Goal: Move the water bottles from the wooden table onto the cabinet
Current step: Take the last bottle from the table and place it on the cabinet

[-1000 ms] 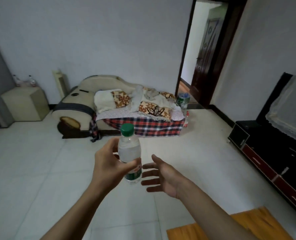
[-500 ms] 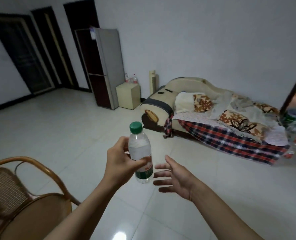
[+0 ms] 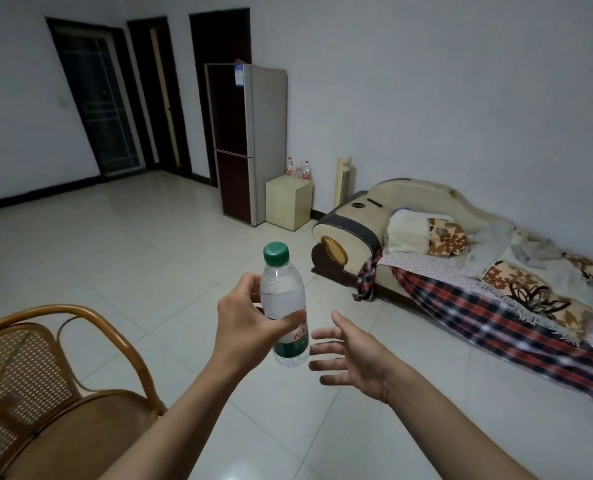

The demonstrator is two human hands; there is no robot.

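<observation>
A left hand (image 3: 250, 320) grips a clear ribbed plastic water bottle (image 3: 283, 303), green-capped and green-labelled, upright at centre frame; the right hand (image 3: 354, 358) hangs open beside it. At twelve o'clock, a pale cabinet (image 3: 289, 201) carries red-capped bottles (image 3: 298, 169).

Bottle (image 3: 283, 299) in my left hand (image 3: 245, 327): clear smooth plastic, ribbed green plastic cap (image 3: 276, 253), glossy green-and-white label (image 3: 293, 342) low on body. Floor (image 3: 142, 244): pale glazed tiles, glossy, light reflecting at lower centre. Chair (image 3: 45, 372) lower left: bent rattan frame, polished; woven cane back, open mesh. Fridge (image 3: 246, 143) upper centre: brushed grey metal side, dark glossy front. Cabinet (image 3: 288, 202) beside it: cream, matt, smooth. Sofa (image 3: 357, 220) at right: cream leather-look arm; plaid cloth (image 3: 489, 317) and fringed blankets, soft, matt. Walls: flat matt paint.
</observation>
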